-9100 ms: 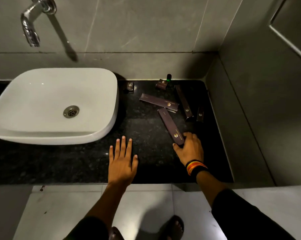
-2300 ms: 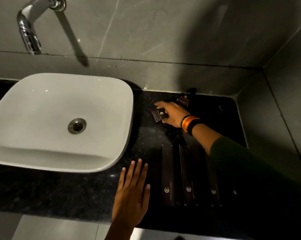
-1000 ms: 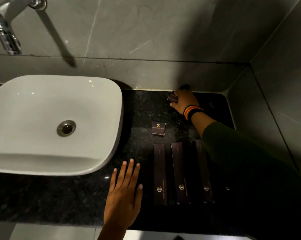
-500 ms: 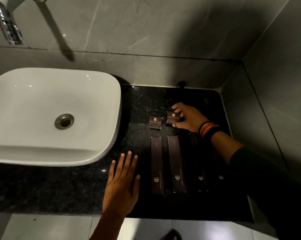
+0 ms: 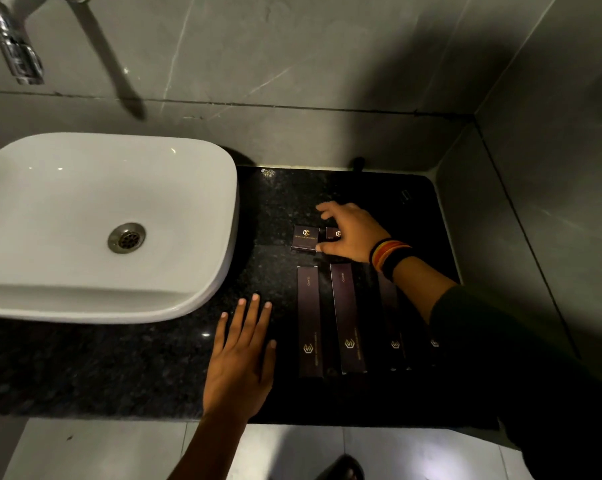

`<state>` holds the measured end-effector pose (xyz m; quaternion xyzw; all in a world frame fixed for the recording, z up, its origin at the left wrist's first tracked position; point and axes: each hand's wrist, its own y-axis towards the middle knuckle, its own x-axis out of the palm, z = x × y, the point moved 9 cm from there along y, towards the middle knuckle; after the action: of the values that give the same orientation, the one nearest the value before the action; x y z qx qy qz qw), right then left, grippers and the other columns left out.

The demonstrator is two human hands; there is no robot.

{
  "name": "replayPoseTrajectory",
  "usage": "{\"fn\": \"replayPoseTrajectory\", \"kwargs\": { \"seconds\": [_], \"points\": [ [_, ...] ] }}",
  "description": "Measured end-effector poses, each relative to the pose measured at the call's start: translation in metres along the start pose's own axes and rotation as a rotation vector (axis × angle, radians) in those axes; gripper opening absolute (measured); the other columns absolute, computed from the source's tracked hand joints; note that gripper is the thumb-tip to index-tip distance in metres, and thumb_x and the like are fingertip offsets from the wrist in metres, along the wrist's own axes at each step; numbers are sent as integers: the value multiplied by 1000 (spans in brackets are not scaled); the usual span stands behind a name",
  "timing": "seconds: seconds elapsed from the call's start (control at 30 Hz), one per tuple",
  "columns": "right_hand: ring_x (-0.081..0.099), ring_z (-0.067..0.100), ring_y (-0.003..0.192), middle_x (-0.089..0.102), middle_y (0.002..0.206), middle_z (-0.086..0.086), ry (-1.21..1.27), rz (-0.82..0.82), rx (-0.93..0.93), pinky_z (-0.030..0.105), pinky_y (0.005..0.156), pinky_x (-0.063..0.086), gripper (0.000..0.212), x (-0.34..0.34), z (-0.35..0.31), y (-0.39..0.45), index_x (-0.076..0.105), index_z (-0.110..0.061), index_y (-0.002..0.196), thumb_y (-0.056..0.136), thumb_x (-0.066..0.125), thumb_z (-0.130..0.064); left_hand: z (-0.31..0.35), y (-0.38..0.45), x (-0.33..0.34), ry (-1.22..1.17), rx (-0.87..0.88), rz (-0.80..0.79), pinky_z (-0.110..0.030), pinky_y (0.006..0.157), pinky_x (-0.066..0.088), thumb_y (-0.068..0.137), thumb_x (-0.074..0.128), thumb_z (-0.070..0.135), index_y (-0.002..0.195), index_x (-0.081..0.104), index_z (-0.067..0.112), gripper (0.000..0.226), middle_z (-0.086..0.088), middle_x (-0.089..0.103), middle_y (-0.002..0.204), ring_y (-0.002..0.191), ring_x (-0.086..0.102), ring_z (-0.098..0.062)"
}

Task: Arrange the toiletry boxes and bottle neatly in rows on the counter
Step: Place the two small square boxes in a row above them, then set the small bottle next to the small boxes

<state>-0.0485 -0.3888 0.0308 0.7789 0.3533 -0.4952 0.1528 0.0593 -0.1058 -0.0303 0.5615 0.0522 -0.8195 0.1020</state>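
Left hand: yours lay flat on the counter, fingers spread, holding nothing, lower centre of frame.
Right hand: you had fingers curled loosely over the second small box, right of centre; grip or mere touch, cannot tell.
First small box: just left of the second, edges nearly touching.
Long boxes: four, side by side below the small ones; right two dim under your sleeve.
Bottle: upright at the back wall.
Sink: left of frame.
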Motion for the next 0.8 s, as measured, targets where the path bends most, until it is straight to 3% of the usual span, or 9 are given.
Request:
{"fn": "replayPoseTrajectory", "kwargs": {
  "seconds": [0.23, 0.37, 0.43, 0.5, 0.63, 0.7, 0.8],
  "points": [
    [55, 24, 117, 63, 127, -2, -94, -88, -73, 42, 99, 47, 83, 19, -20, 16, 40, -24, 145, 73, 79, -36, -1, 0, 1, 2, 5, -1, -54, 134, 16, 108, 35, 37, 169, 26, 23, 64, 0, 20, 180, 167, 11, -20],
    [53, 21, 121, 60, 135, -2, -4, -100, -69, 40, 99, 48, 87, 14, -13, 14, 39, -25, 146, 71, 80, -41, -1, -1, 1, -8, 5, 1, -55, 133, 17, 107, 37, 36, 169, 27, 22, 63, 0, 20, 180, 167, 12, -20],
    [55, 18, 120, 60, 133, -2, 131, -24, -27, 38, 98, 49, 80, -3, 0, 16, 44, -28, 142, 73, 78, -49, -1, 0, 0, -14, 6, 2, -55, 133, 17, 107, 37, 36, 169, 27, 23, 63, 0, 21, 180, 167, 12, -20],
    [59, 13, 111, 63, 126, -3, 241, 157, 87, 31, 90, 49, 63, -32, 27, 22, 54, -28, 132, 77, 73, -51, -1, 0, 1, -11, 3, -3, -54, 134, 16, 107, 37, 37, 169, 27, 23, 63, 1, 20, 180, 168, 11, -19],
    [67, 28, 100, 71, 108, 10, 329, 494, 394, 32, 84, 51, 32, -76, 95, 32, 68, -12, 111, 86, 73, -31, -1, 0, 1, -5, 3, -3, -51, 134, 13, 108, 38, 38, 169, 26, 24, 64, 2, 20, 180, 168, 10, -19],
    [67, 30, 96, 70, 97, 9, 372, 502, 490, 34, 86, 53, 23, -78, 114, 43, 70, -13, 101, 84, 75, -28, -2, 0, 2, 0, 5, 2, -49, 134, 11, 107, 38, 37, 170, 24, 24, 65, 2, 18, 180, 168, 11, -20],
    [69, 31, 106, 76, 109, 12, 405, 463, 508, 43, 93, 55, 28, -75, 120, 66, 75, -12, 104, 83, 76, -30, -5, 0, 6, 23, 19, 5, -49, 133, 12, 106, 40, 38, 170, 22, 25, 67, 3, 17, 181, 167, 14, -21]
  ]
}}
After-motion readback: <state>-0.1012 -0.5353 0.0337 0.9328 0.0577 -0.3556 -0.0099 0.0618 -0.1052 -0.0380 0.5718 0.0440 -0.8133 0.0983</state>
